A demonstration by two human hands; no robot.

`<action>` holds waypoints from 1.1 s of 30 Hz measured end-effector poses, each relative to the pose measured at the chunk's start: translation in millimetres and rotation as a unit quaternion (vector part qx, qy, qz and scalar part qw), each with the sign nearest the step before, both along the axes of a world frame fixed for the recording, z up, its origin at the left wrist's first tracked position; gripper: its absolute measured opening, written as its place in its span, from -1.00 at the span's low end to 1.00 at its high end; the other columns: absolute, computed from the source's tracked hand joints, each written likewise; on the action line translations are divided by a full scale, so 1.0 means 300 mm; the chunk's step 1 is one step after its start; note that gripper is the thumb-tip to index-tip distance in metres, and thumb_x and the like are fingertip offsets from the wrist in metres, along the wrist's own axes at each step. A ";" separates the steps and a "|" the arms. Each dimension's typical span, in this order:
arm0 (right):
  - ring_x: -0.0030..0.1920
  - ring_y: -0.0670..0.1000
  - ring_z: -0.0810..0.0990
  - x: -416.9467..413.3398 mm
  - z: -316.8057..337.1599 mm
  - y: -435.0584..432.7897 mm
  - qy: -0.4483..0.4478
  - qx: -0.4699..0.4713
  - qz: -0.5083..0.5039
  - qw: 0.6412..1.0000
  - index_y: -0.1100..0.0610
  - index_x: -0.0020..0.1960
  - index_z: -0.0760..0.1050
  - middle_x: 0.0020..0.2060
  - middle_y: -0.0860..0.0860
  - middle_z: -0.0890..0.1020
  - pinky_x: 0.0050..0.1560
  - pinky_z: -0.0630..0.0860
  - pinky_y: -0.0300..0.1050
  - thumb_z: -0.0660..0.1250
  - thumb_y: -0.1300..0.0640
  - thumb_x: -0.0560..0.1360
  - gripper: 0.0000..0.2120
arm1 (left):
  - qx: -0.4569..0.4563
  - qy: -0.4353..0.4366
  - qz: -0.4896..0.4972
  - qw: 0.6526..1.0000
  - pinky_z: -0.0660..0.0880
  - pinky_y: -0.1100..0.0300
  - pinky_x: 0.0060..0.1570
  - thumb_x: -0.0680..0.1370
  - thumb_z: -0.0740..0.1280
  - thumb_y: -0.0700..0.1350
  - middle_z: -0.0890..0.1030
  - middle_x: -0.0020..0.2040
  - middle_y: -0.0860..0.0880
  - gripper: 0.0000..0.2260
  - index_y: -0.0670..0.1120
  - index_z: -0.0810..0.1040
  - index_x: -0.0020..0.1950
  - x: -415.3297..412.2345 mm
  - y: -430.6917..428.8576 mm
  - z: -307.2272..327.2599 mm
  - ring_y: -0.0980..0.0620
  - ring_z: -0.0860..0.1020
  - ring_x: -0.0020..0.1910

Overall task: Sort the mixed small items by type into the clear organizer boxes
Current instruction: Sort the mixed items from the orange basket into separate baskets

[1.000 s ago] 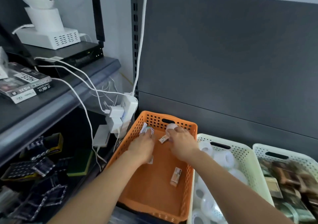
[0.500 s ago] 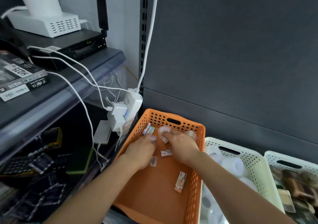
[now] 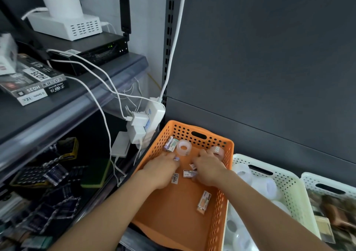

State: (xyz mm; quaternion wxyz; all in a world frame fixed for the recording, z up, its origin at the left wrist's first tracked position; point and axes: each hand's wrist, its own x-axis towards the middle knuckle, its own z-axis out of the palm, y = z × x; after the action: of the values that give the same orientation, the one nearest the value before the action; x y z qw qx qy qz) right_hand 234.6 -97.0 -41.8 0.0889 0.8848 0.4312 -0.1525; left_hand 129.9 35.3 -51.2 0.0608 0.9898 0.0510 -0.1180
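An orange perforated basket (image 3: 227, 202) holds the mixed items. Both my hands are inside it, palms down. My left hand (image 3: 163, 168) lies near the left wall, fingers curled, and its palm is hidden. My right hand (image 3: 209, 168) has its fingertips at a small white labelled piece (image 3: 192, 166). A clear tape roll (image 3: 184, 147) stands free at the back, beside two small wrapped packs (image 3: 170, 144). Another tape roll (image 3: 217, 151) leans in the back right corner. Two labelled pieces (image 3: 175, 178) (image 3: 189, 173) lie between my hands, and an orange-labelled pack (image 3: 203, 202) lies nearer to me.
A cream basket (image 3: 289, 189) of clear tape rolls stands right of the orange one, with a white basket (image 3: 327, 181) of dark packs beyond. A power strip with chargers (image 3: 146, 123) and cables hangs left of the orange basket. Grey shelves with boxes are at the left.
My right hand has come off the clear tape roll, which now stands free at the back, and drawn back toward me. My left hand has slid back slightly. The camera has tilted down.
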 end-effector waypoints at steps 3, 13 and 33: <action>0.10 0.10 0.53 -0.021 0.001 0.001 0.002 0.006 0.027 1.000 0.11 0.08 0.50 0.06 0.08 0.54 0.09 0.52 0.04 0.41 -0.07 0.42 -0.67 | -0.031 0.053 0.032 0.998 0.51 0.06 0.01 0.47 0.40 -0.12 0.31 0.22 -0.07 -0.62 -0.06 0.43 0.26 -0.014 -0.010 0.023 -0.07 0.48 0.04; -0.11 0.10 0.51 -0.117 0.031 -0.034 0.047 0.048 0.053 0.996 0.11 -0.14 0.40 -0.13 0.08 0.53 -0.17 0.41 -0.09 0.30 0.09 0.45 -0.89 | -0.088 0.020 0.117 0.989 0.38 0.19 -0.17 0.51 0.28 -0.21 0.46 0.05 -0.08 -0.90 -0.10 0.48 0.01 -0.078 -0.085 0.045 -0.05 0.51 -0.06; -0.20 0.02 0.63 -0.249 0.197 -0.465 0.203 0.548 -0.221 0.781 -0.13 -0.05 0.45 -0.23 -0.08 0.63 -0.18 0.58 0.02 0.34 0.10 0.50 -0.86 | -0.598 -0.221 0.263 0.724 0.58 0.08 -0.12 0.53 0.36 -0.25 0.62 0.10 -0.07 -0.76 -0.03 0.58 0.16 -0.103 -0.441 0.189 0.00 0.61 -0.02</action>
State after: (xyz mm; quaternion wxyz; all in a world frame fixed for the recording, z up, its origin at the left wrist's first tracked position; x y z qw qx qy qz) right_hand 159.9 -236.6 17.3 -0.5366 0.8040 0.2424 -0.0828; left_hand 98.9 -97.0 5.5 0.6786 0.6927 0.2137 0.1185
